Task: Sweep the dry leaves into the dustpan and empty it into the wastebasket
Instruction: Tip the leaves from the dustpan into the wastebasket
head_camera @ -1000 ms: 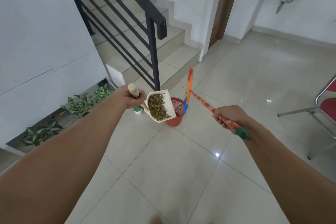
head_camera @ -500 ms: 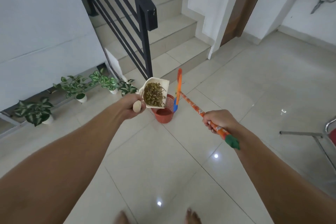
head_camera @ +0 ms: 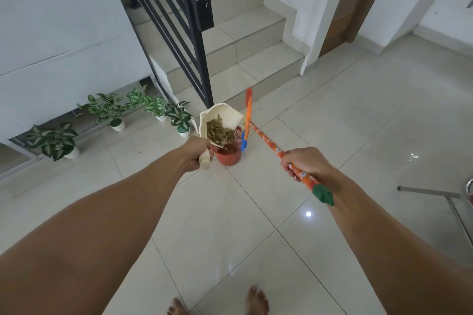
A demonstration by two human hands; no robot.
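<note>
Two hands busy: right hand [head_camera: 305, 162] has its grip clamped on the patterned broom handle [head_camera: 271, 144], left hand [head_camera: 197, 152] wrapped tight on the dustpan [head_camera: 220, 120] handle stub. Pan tilted over the red wastebasket [head_camera: 229, 155], dry leaves [head_camera: 218, 132] sliding toward its lip. Leaves look light, brittle, likely to scatter; pan looks stiff, light plastic, best held at the handle. Potted plants [head_camera: 110, 110] beyond.
</note>
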